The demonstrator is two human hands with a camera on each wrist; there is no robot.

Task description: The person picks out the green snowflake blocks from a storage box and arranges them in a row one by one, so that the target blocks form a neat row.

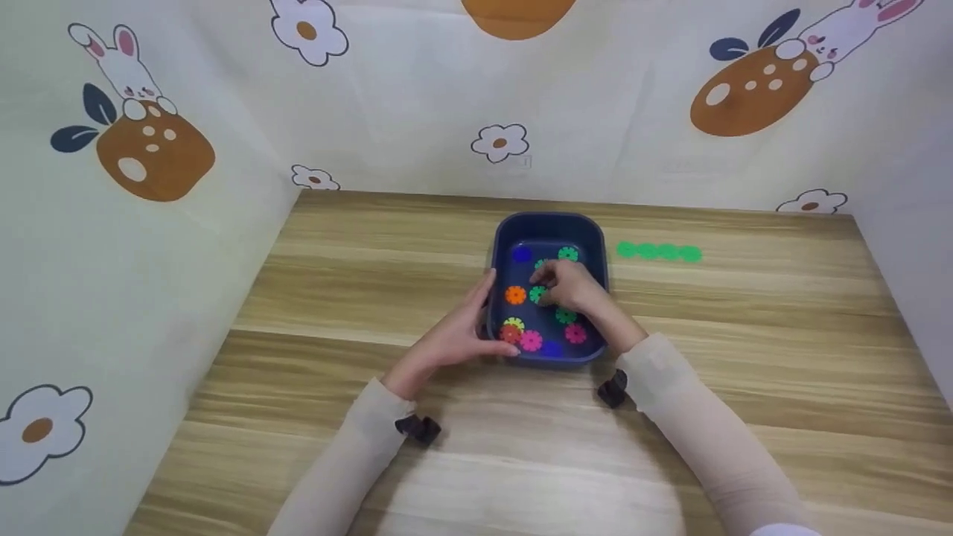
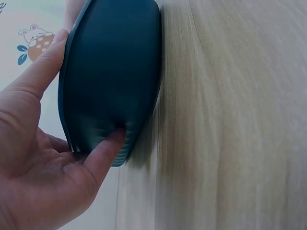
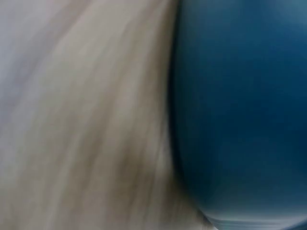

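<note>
Left hand (image 1: 458, 327), grip unclenched, braces the blue tray (image 1: 547, 318) on the counter (image 1: 372, 298); right hand (image 1: 572, 286) bends over a green disc (image 1: 537, 295) inside, its grasp impossible to tell. Picking seems in hand, calling for a sure pinch. Far right: green row (image 1: 660, 251).

Booth-like workspace, wood-grain table (image 1: 357, 268), bunny-and-flower-print wall coverings (image 1: 402, 97)

Light-brown wood-grain tabletop (image 1: 357, 283), cream sheet (image 1: 402, 112) up along its far and left edges, printed with white brown-centred flowers (image 1: 499, 142) and white rabbits (image 1: 128, 73) on spotted brown fruits (image 1: 182, 152).
</note>
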